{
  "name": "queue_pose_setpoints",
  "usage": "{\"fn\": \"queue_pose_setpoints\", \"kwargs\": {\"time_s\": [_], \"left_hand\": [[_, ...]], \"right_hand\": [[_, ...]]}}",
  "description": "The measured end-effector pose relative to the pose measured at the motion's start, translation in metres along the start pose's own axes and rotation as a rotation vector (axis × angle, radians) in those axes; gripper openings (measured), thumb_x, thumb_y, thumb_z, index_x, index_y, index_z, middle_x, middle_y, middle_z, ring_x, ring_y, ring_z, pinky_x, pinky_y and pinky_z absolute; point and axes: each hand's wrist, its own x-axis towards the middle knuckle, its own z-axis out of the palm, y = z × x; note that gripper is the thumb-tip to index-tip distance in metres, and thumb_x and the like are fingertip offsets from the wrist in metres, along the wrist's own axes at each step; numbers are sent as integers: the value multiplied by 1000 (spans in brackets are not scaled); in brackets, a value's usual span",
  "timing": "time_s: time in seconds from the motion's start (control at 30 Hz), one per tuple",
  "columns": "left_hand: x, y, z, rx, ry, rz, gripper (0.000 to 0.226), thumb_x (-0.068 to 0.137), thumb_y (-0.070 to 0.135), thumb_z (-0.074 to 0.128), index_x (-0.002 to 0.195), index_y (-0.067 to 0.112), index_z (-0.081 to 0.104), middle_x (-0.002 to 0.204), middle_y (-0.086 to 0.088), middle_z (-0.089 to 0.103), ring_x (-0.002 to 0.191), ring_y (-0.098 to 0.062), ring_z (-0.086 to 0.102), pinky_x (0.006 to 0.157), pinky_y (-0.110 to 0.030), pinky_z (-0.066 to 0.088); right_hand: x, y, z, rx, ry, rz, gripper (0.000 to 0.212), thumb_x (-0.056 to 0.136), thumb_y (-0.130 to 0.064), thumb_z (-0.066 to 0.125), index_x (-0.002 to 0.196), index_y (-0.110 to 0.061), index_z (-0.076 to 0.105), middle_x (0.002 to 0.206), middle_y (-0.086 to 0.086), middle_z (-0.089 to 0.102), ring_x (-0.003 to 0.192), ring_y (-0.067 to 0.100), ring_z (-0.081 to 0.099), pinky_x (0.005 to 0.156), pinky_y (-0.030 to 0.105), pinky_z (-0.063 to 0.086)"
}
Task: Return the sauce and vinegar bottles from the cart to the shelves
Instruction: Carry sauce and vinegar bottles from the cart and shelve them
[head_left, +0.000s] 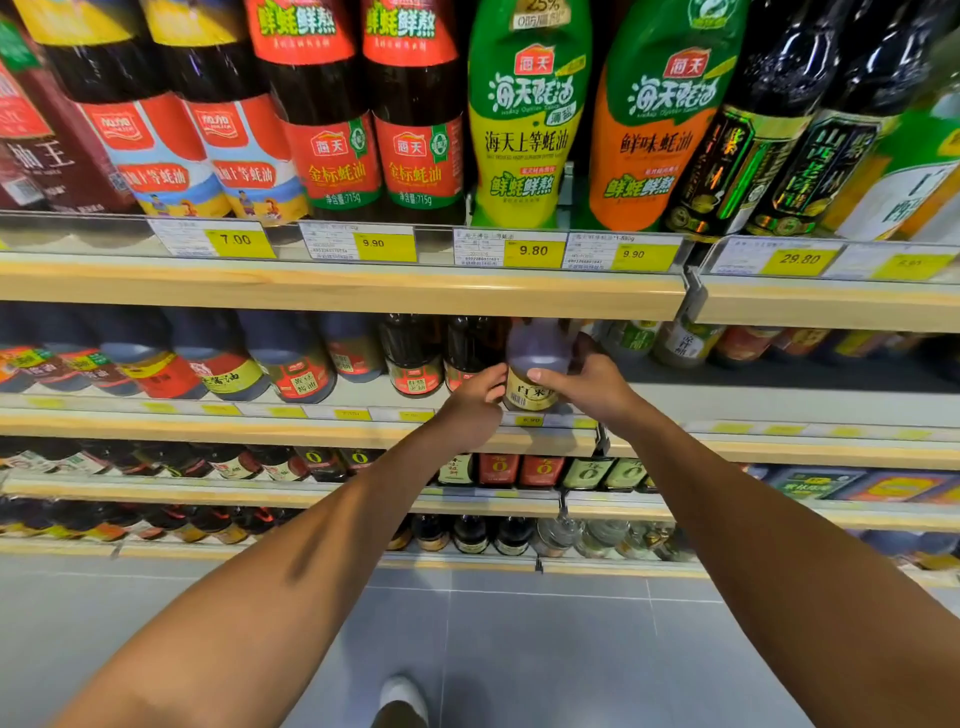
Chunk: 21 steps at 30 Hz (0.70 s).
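A vinegar bottle (535, 364) with a pale cream and gold label and a purplish body stands at the front of the second shelf (311, 421). My left hand (475, 402) holds its left side, fingers curled against the label. My right hand (584, 382) grips its right side, thumb across the label. Dark soy sauce bottles (415, 358) stand just to the left of it. The cart is out of view.
The top shelf (337, 288) carries oyster sauce bottles (524, 119) with yellow price tags below. To the right of the held bottle the second shelf shows a bare stretch (753, 395). Lower shelves hold several small bottles. Grey floor tiles and my shoe (402, 696) lie below.
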Motion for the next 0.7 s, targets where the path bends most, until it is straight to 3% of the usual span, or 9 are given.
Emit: {"fn": "queue_pose_setpoints", "kwargs": {"time_s": [0.07, 0.13, 0.2, 0.3, 0.37, 0.43, 0.57, 0.7], "left_hand": [[-9, 6, 1, 36, -32, 1, 74, 86, -27, 33, 154, 5, 32, 156, -6, 36, 149, -20, 28, 111, -24, 34], [-20, 14, 3, 75, -11, -45, 70, 91, -24, 33, 154, 5, 30, 144, 4, 37, 140, -10, 28, 112, -25, 31], [-26, 17, 2, 77, 11, -61, 68, 93, -19, 35, 156, 8, 28, 147, 5, 37, 144, -11, 28, 113, -26, 32], [-39, 19, -1, 163, 63, -53, 68, 97, -6, 42, 159, 14, 24, 161, -4, 34, 150, -20, 31, 119, -36, 33], [-50, 23, 0, 209, 113, -46, 66, 99, 3, 46, 159, 17, 23, 161, -3, 35, 147, -20, 36, 118, -36, 35], [-62, 28, 3, 242, 157, -42, 66, 101, 8, 48, 160, 19, 21, 163, -1, 32, 146, -21, 37, 115, -34, 38], [-86, 31, 9, 328, 211, 8, 66, 103, 11, 50, 161, 18, 19, 165, -2, 25, 148, -21, 33, 101, -18, 30], [-116, 38, 16, 412, 271, 53, 65, 102, 16, 51, 160, 23, 21, 166, -5, 22, 147, -25, 34, 105, -25, 34]], "right_hand": [[-5, -1, 3, 14, 20, 13, 62, 80, -30, 85, 132, -18, 53, 125, -2, 66, 116, 16, 63, 97, 33, 52], [-8, -3, 3, 5, 28, 1, 73, 74, -42, 87, 134, -18, 53, 125, -2, 66, 118, 17, 63, 99, 37, 52], [-9, -5, 0, -2, 20, 9, 84, 65, -56, 86, 134, -21, 54, 126, -2, 67, 117, 17, 64, 102, 43, 52], [-14, -8, -5, -42, 16, -6, 72, 70, -50, 86, 130, -24, 57, 124, -4, 68, 116, 18, 63, 103, 45, 51], [-22, -12, -10, -101, 11, -23, 64, 71, -50, 84, 125, -28, 58, 122, -6, 68, 117, 19, 63, 102, 44, 50], [-32, -17, -15, -162, 3, -40, 55, 79, -38, 84, 126, -26, 57, 123, -4, 66, 119, 21, 61, 100, 39, 49], [-55, -23, -25, -330, -1, -61, 68, 85, -37, 79, 139, -9, 50, 134, 9, 59, 125, 27, 56, 93, 31, 43], [-80, -33, -36, -456, -19, -87, 87, 85, -49, 76, 149, -6, 38, 151, 14, 46, 137, 33, 45, 106, 41, 42]]}}
